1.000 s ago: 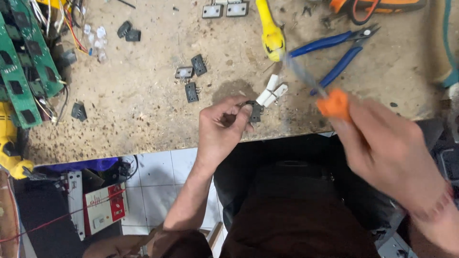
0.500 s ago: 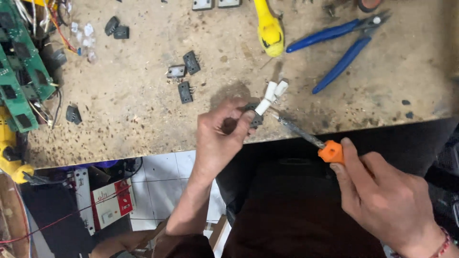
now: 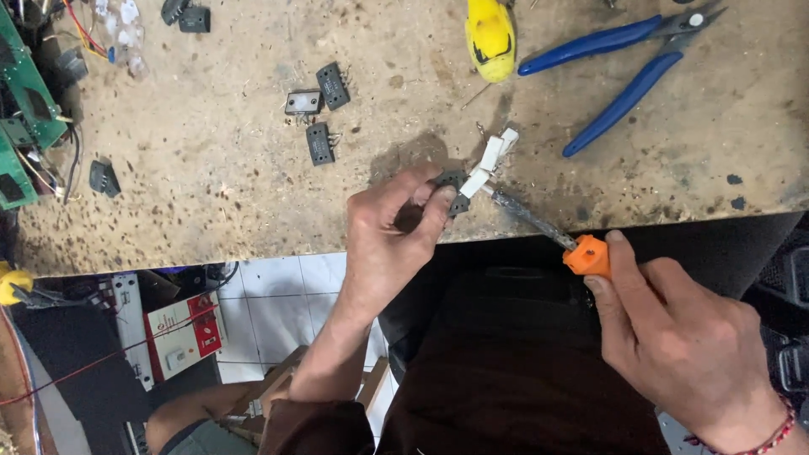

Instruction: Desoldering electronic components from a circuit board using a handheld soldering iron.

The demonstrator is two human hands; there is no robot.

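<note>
1. Closest to the camera, the right hand (image 3: 674,337) is wrapped around the orange handle of a small screwdriver (image 3: 585,254), thumb and forefinger pinching it, blade angled up and left.
2. Just past that, the left hand (image 3: 389,236) has a small black component (image 3: 453,192) pinched tight between thumb and fingertips at the near edge of the workbench (image 3: 211,194). The screwdriver tip meets it right at the white connector pieces (image 3: 489,160) beside it.
3. My guess: that part is light, rigid and a bit slippery, and whatever legs it has look bendy. Better to hold it by the flat body, never the leads.
4. Further back on the bench, three similar black parts (image 3: 320,109) lie loose.
5. At the far edge are a yellow tool (image 3: 490,35), blue-handled cutters (image 3: 628,72) and green circuit boards (image 3: 21,109) at far left.
</note>
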